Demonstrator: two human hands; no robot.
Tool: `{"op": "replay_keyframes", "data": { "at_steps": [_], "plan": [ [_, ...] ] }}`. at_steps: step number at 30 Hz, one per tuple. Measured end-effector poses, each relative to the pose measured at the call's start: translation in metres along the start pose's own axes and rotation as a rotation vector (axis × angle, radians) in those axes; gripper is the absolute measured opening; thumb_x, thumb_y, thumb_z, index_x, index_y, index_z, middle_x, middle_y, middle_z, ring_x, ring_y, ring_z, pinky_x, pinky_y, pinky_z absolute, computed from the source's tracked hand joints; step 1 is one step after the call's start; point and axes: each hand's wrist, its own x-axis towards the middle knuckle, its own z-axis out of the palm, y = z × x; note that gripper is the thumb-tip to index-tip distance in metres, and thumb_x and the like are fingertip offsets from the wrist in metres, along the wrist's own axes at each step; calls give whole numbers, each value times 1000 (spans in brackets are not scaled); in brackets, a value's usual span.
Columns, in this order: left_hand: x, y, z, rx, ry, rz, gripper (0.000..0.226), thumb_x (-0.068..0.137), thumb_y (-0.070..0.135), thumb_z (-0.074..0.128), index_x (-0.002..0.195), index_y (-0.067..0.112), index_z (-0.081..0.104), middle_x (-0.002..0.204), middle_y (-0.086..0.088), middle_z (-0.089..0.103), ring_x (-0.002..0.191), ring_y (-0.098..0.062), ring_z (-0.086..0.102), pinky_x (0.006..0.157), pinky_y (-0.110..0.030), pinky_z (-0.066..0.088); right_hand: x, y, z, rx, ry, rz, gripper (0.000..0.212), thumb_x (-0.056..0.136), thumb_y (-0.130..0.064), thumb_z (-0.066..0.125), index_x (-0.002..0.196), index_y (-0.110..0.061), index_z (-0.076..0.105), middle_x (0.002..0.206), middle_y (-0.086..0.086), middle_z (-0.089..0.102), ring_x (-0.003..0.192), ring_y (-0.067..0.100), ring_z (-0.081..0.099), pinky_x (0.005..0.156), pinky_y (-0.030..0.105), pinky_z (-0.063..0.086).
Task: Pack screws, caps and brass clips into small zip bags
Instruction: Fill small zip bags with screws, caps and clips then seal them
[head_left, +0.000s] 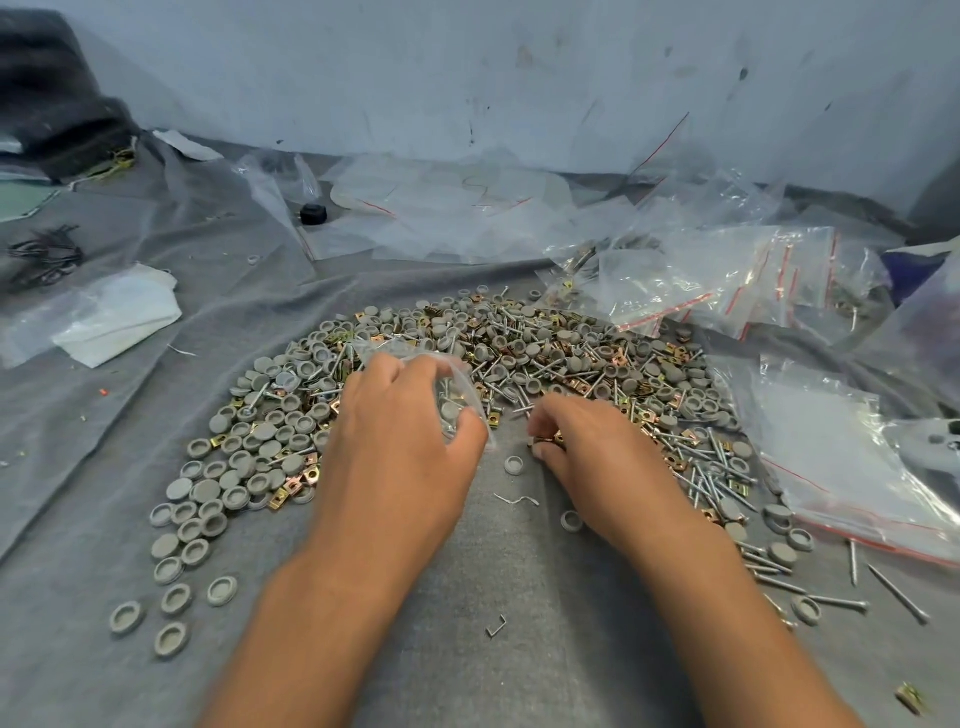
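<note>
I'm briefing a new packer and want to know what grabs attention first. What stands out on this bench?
A big arc-shaped heap of grey caps, screws and brass clips fills the middle of the grey cloth. In front of it the left hand holds a small zip bag with parts inside, while the right hand pinches brass clips. Clear red-striped zip bags lie piled at the right.

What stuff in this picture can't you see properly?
Head view only:
- Small zip bag: the left hand grips it and covers most of it, so its contents cannot be counted.
- Brass clips: the right hand pinches them; its curled fingers hide how many.
- Dark bundle at the left edge: too small to identify.
- Filled bags at the right: glare blurs their contents.
</note>
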Motion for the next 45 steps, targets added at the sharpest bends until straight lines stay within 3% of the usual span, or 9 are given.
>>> {"op": "replay_keyframes", "data": {
  "at_steps": [6,10,14,19,23,31,35,39,45],
  "plan": [
    [0,-2,2,23,0,7,33,92,37,62,125,35,60,106,11,47,102,-9,43,82,-28,36,6,0,-5,534,85,147,16,98,-22,64,94,-36,58,90,-17,68,82,-6,63,66,13,44],
    [1,-3,3,32,-16,20,38,90,40,61,127,31,60,117,10,52,113,-12,44,93,-30,42,2,-13,-18,1001,102,52,14,99,-8,63,98,-22,61,93,-1,74,88,12,74,64,22,54],
    [0,0,3,57,-24,44,42,85,42,66,125,30,60,117,9,52,117,-15,46,98,-33,42,-5,-34,-24,1116,214,-111,15,93,-8,70,100,-20,67,94,-2,76,85,12,72,68,21,54],
    [-1,0,2,94,-59,84,43,85,48,68,124,36,57,115,16,47,115,-10,42,91,-26,38,-13,-48,-21,757,384,-304,17,86,-10,79,101,-19,76,94,-15,75,90,5,71,76,16,51],
    [-3,-2,3,102,-73,105,36,84,41,65,119,35,60,113,13,49,114,-10,41,92,-25,38,-13,-43,-18,472,424,-357,17,84,-13,81,101,-16,79,97,-10,75,90,0,67,83,18,51],
    [-3,-2,2,80,-66,93,48,86,45,65,131,33,56,121,14,51,119,-7,41,97,-24,36,-5,-21,-28,616,451,-175,11,89,-20,76,94,-29,73,82,-21,70,77,1,66,66,6,43],
    [-3,-3,1,79,-86,97,50,87,45,64,134,33,54,121,14,50,118,-6,40,97,-23,35,2,8,-19,404,263,86,12,90,-27,76,94,-37,70,82,-25,65,76,-5,62,62,9,44],
    [-4,-2,-1,73,-101,101,52,87,45,64,136,34,53,117,14,49,117,-7,40,98,-26,40,3,17,-6,156,-10,191,21,90,-36,75,110,-37,68,102,-15,62,90,5,59,81,29,53],
    [-4,-1,1,76,-96,105,53,87,47,64,137,34,52,118,14,48,118,-6,39,98,-25,39,7,15,-3,115,-38,179,12,94,-28,71,103,-34,67,93,-15,62,84,8,58,77,32,52]
  ]
}}
